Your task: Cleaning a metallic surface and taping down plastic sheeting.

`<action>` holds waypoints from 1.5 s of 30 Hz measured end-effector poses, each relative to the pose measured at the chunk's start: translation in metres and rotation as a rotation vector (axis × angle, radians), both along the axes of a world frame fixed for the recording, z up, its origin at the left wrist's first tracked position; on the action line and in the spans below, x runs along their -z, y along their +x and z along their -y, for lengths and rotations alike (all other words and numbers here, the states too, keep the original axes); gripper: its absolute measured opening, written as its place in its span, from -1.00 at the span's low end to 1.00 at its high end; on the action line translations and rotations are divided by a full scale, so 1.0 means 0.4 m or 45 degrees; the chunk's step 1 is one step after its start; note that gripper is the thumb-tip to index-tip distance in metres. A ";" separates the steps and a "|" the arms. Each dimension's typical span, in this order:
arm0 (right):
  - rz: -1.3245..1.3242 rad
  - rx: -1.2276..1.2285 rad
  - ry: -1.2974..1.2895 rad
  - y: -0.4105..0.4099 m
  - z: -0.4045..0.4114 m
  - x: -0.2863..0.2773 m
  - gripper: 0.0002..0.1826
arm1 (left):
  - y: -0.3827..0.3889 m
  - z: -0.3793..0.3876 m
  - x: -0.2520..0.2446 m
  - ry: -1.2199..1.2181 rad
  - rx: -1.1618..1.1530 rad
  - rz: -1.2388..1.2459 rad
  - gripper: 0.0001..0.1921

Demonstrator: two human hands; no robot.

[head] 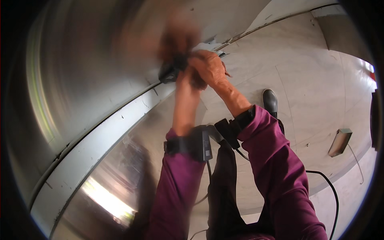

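Note:
My right hand [211, 66] is bent at the wrist with its fingers curled, close over my left hand [192, 73]. The left hand is blurred and partly covered by the right one. Just left of them a dark, soft-looking object [168, 72] sits against the edge of a shiny metal panel [99, 63]; its kind is unclear. Some thin whitish material [207, 46] shows behind the right hand. What lies between the fingers is hidden. A blurred reflection of the hands shows in the panel.
A pale metal ledge [99, 135] runs diagonally along the panel's foot, with a reflective surface [120, 180] below it. On the worn floor [315, 90] lies a small metal dustpan-like tray [340, 142] with a thin rod. Black cables [333, 186] hang from the wrist-worn devices.

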State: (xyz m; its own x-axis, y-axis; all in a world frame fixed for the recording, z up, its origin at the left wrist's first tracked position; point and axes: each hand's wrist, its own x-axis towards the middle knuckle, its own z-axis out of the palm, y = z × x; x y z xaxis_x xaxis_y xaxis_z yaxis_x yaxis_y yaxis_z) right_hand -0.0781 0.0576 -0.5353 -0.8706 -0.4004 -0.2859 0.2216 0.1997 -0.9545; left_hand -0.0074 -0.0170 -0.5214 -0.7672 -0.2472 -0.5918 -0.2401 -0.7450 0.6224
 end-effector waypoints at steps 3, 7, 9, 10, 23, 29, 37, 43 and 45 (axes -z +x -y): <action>-0.001 0.056 0.001 0.016 -0.003 0.008 -0.68 | 0.044 -0.033 -0.029 0.144 -0.192 0.052 -0.79; 0.133 0.149 0.018 0.036 -0.005 -0.021 -0.70 | 0.034 -0.051 -0.101 -0.920 -0.372 0.569 -0.85; 0.215 0.186 -0.039 0.036 -0.005 -0.001 -0.70 | -0.008 -0.073 -0.143 -1.412 -0.301 0.464 -0.87; 0.257 0.194 -0.075 0.040 -0.001 0.002 -0.70 | -0.033 -0.077 -0.171 -1.440 -0.198 0.477 -0.85; 0.275 0.324 -0.275 0.058 0.011 0.047 -0.78 | -0.075 -0.110 -0.088 -1.046 -0.179 0.393 -0.65; 0.109 0.172 -0.213 0.049 -0.005 0.058 -0.77 | -0.075 -0.123 -0.106 -0.806 -0.268 0.357 -0.66; 0.029 -0.010 -0.264 0.032 -0.031 0.058 -0.75 | -0.081 -0.104 -0.058 -1.438 -0.199 0.432 -0.82; -0.109 -0.014 -0.171 0.026 -0.031 0.053 -0.80 | -0.104 -0.117 -0.042 -1.789 -0.288 0.478 -0.90; -0.130 -0.040 -0.159 0.020 -0.034 0.046 -0.82 | -0.110 -0.123 -0.042 -1.884 -0.294 0.508 -0.91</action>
State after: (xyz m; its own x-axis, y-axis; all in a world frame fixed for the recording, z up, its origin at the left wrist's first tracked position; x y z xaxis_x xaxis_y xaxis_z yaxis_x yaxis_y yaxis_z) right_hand -0.0700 0.0714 -0.5535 -0.8791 -0.4546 -0.1432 0.1181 0.0834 -0.9895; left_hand -0.0513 0.0321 -0.5045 -0.4888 -0.8628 0.1293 -0.5342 0.4132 0.7375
